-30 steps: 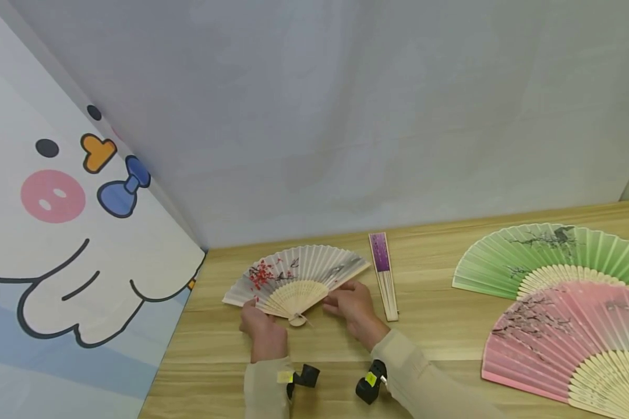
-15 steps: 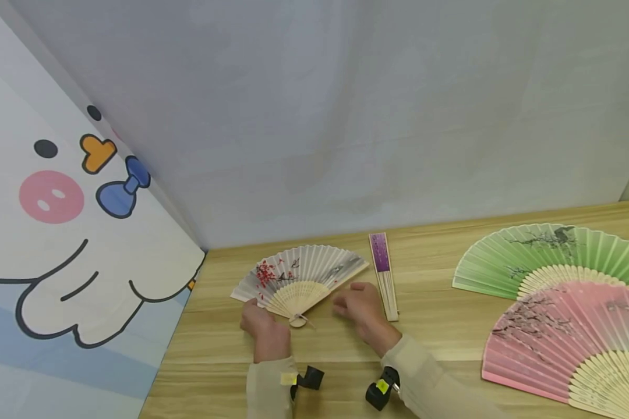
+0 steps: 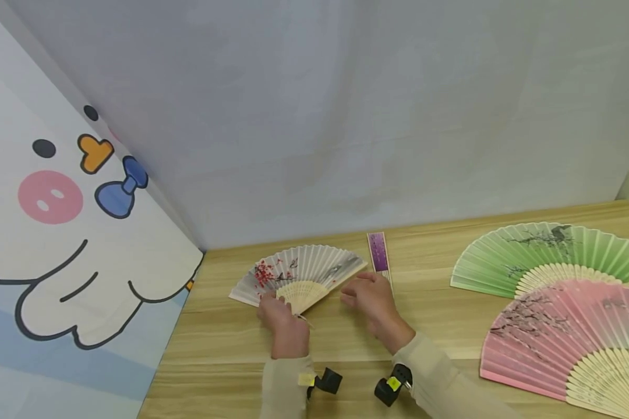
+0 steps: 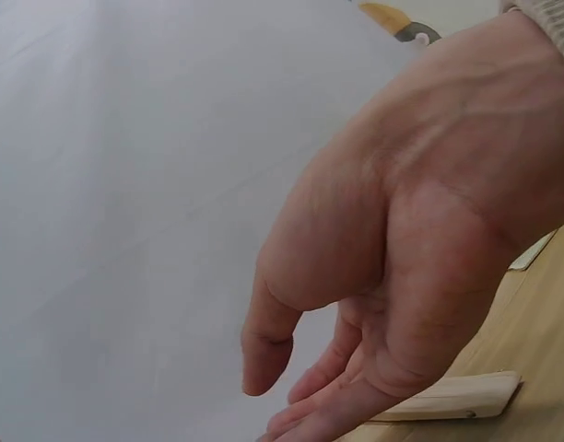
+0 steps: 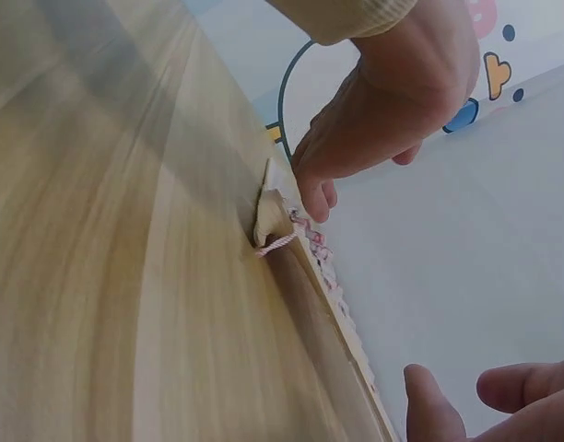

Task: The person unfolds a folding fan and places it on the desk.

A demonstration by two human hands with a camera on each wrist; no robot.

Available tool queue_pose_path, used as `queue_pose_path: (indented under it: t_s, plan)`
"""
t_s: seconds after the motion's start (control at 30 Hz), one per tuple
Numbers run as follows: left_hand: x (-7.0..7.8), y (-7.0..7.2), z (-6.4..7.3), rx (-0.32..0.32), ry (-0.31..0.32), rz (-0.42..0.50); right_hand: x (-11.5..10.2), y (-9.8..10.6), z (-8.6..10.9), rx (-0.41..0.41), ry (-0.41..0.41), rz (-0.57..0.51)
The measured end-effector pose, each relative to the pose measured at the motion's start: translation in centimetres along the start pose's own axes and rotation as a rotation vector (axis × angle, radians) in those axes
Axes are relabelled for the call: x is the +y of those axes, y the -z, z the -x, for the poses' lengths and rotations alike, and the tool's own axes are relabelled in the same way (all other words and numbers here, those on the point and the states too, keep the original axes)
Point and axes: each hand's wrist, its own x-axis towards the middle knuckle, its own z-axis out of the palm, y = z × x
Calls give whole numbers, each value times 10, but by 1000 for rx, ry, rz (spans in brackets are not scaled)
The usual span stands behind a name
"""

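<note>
A white folding fan [image 3: 314, 265] with red blossoms lies spread on the table, its cord [image 5: 280, 242] hanging by the pivot. Over the fan's lower left part hovers my left hand [image 3: 285, 327], fingers loosely bent and pointing down; the right wrist view shows it just above the ribs, holding nothing. My right hand [image 3: 374, 302] is beside the fan's right edge, thumb and fingers apart and nothing between them. Behind that hand lies a closed folding fan [image 3: 378, 251] with a purple panel, its lower part hidden by the hand.
An open green fan [image 3: 550, 256] lies at the right, partly covered by an open pink fan [image 3: 534, 343]. The wooden table [image 3: 209, 361] ends at a grey curtain [image 3: 398, 116] behind and a cartoon-printed panel [image 3: 152, 244] on the left.
My right hand has let go of the white fan's right edge and moved right, towards the closed fan. My left hand has left the fan's left edge and shifted right, over the ribs.
</note>
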Motion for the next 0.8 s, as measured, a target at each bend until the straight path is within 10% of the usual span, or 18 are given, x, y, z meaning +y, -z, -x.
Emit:
queue_pose_path:
  t_s: [0.8]
  plan:
    - [-34,-28,49,-208,19,-112,-27,42,-9,94,94,-35]
